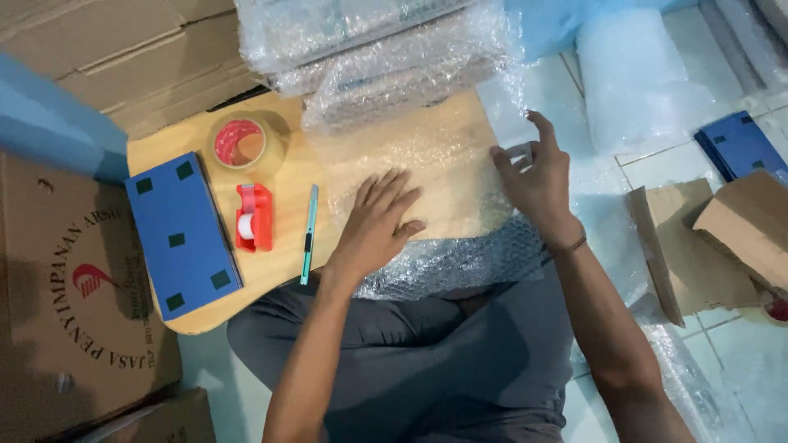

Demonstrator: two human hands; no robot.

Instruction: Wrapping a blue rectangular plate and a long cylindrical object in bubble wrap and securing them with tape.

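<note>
A sheet of clear bubble wrap lies spread over a low wooden table and hangs off its near edge over my lap. My left hand presses flat on the sheet, fingers spread. My right hand is at the sheet's right edge, with its fingers curled on the plastic; what lies under the sheet there is hidden. A stack of bubble-wrapped flat packs rests at the table's far edge.
On the table's left are a blue flat box, a roll of brown tape, a red tape dispenser and a teal utility knife. Cardboard boxes stand left; a bubble wrap roll, another blue box and cardboard pieces lie right.
</note>
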